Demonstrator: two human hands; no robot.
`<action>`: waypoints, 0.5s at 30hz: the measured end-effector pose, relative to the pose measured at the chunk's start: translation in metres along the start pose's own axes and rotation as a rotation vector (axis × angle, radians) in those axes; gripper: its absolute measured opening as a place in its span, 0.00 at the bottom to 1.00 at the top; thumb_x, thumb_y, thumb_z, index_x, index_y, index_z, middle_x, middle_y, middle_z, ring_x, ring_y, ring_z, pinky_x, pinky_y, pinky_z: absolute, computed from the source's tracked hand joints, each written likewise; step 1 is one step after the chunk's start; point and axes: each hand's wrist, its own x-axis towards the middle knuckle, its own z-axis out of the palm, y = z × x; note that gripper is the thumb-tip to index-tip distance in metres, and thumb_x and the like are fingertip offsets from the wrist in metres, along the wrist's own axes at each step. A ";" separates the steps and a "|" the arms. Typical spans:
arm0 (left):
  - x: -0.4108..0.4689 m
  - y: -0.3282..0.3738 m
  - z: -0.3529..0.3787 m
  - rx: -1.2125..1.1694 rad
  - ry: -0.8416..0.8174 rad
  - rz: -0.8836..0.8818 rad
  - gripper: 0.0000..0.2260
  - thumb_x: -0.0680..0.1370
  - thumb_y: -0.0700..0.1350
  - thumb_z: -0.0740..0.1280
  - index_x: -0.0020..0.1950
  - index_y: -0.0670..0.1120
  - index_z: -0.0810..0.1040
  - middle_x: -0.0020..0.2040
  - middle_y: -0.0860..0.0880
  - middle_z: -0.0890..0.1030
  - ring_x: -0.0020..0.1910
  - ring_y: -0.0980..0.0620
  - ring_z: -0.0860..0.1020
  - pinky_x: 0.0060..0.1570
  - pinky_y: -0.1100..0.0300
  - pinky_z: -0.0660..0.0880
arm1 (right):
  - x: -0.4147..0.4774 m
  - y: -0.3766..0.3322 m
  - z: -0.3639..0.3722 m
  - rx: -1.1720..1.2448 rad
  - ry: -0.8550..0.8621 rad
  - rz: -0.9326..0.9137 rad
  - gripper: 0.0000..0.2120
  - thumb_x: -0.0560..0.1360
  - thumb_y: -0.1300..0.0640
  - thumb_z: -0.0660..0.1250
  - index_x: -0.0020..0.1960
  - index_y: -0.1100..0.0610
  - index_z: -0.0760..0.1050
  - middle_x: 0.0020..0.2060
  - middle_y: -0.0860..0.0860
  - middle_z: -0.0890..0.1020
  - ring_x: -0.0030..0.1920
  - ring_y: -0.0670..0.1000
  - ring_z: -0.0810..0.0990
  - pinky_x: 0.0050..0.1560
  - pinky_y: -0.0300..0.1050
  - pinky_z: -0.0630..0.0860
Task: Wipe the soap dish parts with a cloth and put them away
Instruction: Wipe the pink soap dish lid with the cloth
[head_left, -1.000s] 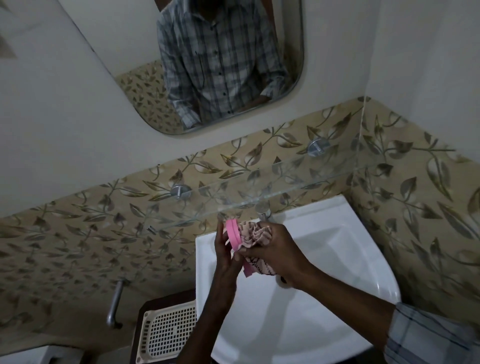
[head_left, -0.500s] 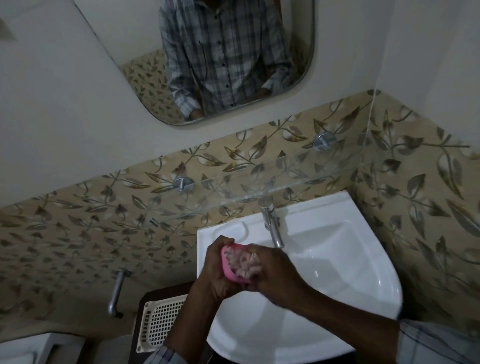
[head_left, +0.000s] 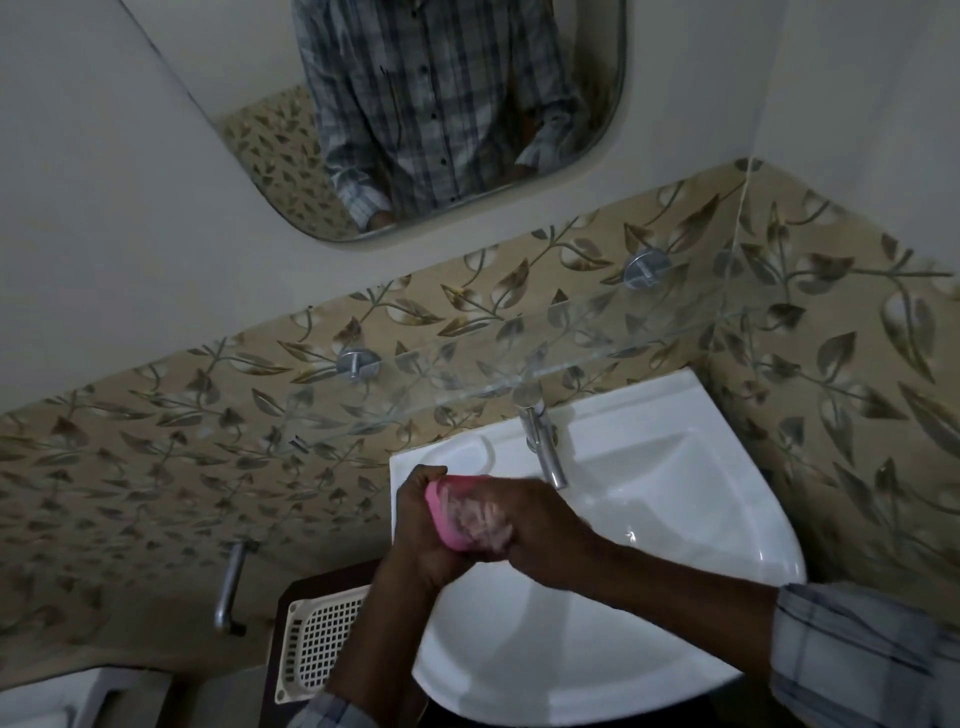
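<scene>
Turned hollow-up since a second ago, pink dish part (head_left: 440, 514) gripped by curled left hand (head_left: 415, 527), long axis along its fingers, right hand (head_left: 548, 530) clamping cloth (head_left: 480, 517) inside.

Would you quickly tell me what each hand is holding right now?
Left hand: closed around the pink soap dish part.
Right hand: closed on the cloth, pressing it into the dish part.

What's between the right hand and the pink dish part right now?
The bunched cloth: in the head view the right hand holds it against the pink dish part, which the left hand grips.
</scene>
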 end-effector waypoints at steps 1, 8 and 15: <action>-0.003 0.008 -0.003 0.003 -0.034 -0.041 0.28 0.72 0.52 0.56 0.47 0.29 0.82 0.48 0.31 0.83 0.49 0.33 0.79 0.48 0.35 0.78 | -0.004 0.007 -0.006 -0.176 -0.031 -0.183 0.20 0.66 0.68 0.75 0.57 0.60 0.82 0.53 0.57 0.85 0.55 0.57 0.83 0.63 0.55 0.77; 0.004 -0.020 0.010 0.197 0.148 0.344 0.22 0.62 0.57 0.69 0.46 0.41 0.80 0.40 0.41 0.77 0.38 0.43 0.79 0.43 0.54 0.76 | -0.009 0.012 0.000 0.279 0.016 0.334 0.05 0.72 0.62 0.67 0.43 0.56 0.82 0.41 0.56 0.86 0.45 0.57 0.85 0.46 0.54 0.83; 0.016 -0.027 0.001 0.561 0.093 1.093 0.30 0.78 0.61 0.59 0.79 0.55 0.59 0.79 0.49 0.63 0.77 0.48 0.62 0.75 0.42 0.61 | 0.001 -0.032 -0.013 0.937 0.149 0.584 0.09 0.66 0.60 0.71 0.45 0.58 0.82 0.43 0.63 0.85 0.43 0.59 0.85 0.49 0.65 0.81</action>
